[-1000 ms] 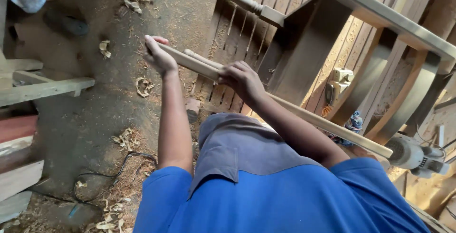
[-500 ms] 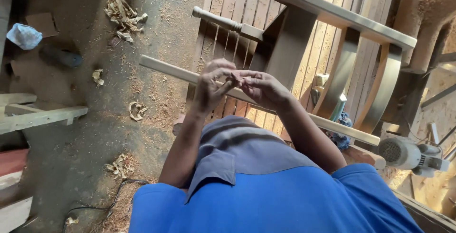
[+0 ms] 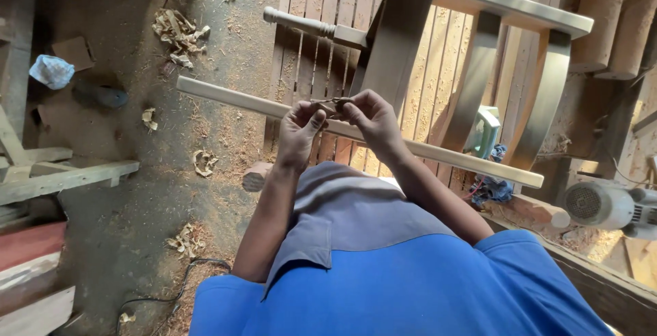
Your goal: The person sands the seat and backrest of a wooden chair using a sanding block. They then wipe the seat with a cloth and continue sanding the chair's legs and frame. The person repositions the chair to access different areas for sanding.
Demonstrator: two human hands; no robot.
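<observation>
Together left hand point(image 3: 299, 129), right hand point(image 3: 366, 118) fingers pinch small brownish piece point(image 3: 330, 105) over pale slat point(image 3: 233, 101).

Long pale wooden slat point(image 3: 438, 154), slanting across lap, small brownish piece point(image 3: 330, 105) pinched above

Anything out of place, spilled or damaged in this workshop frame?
Nothing looks damaged. Wood shavings and sawdust litter the floor, and a turned spindle lies loose on the slatted panel. Both hands, left and right, pinch a small dark item above the long wooden strip.
</observation>
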